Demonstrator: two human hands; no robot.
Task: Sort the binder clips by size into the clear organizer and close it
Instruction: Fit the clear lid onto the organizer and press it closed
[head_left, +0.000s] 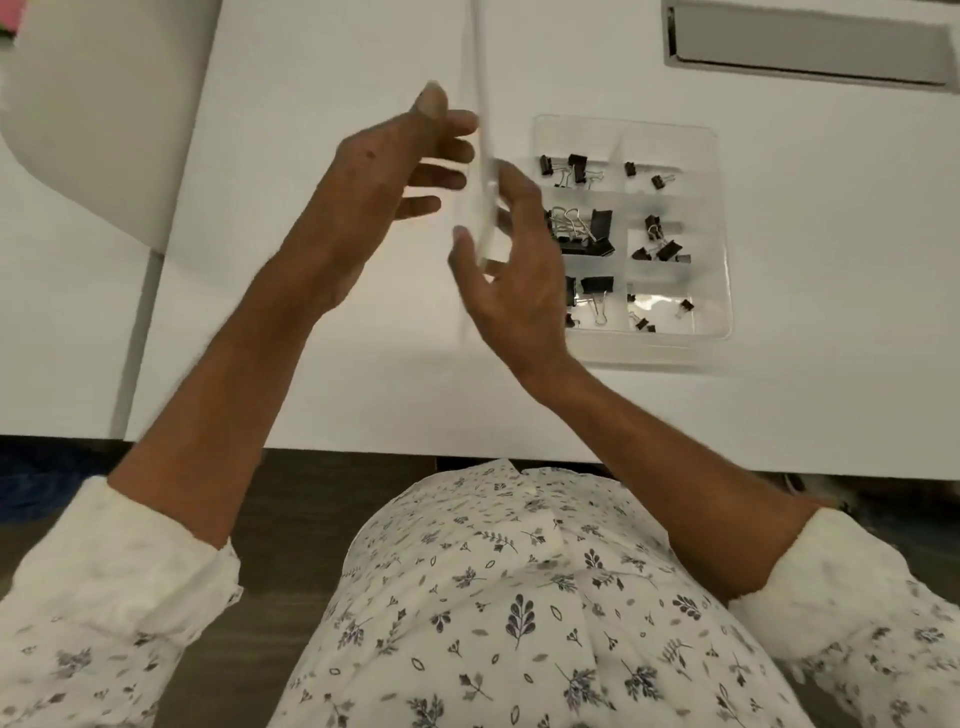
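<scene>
Inspection found the clear organizer (723, 234) lying open on the white worktop (363, 389), its six compartments loaded with binder clips (597, 228): larger ones in the left column, smaller ones in the right. No loose clips were visible on the worktop, so sorting was judged complete and only closing remained.

The lid (480, 104) was held edge-on above the worktop, just left of the organizer and apart from it. The left hand (395, 161) was open, straight fingers laid against the lid's left face. The right hand (519, 291) pinched the lid's lower end between thumb and fingers. Motion blur obscured finer detail.

Risks noted:
- Only one hand truly gripped the lid; a slip could drop it onto the clips.
- Wire handles in the middle-left compartment stood raised and could prevent the lid seating flat.
- A lid lowered askew, or a knock to the organizer, could tip small clips across the dividers and undo the sorting.
- The right hand hid the organizer's left edge, so alignment there could not be confirmed.
</scene>
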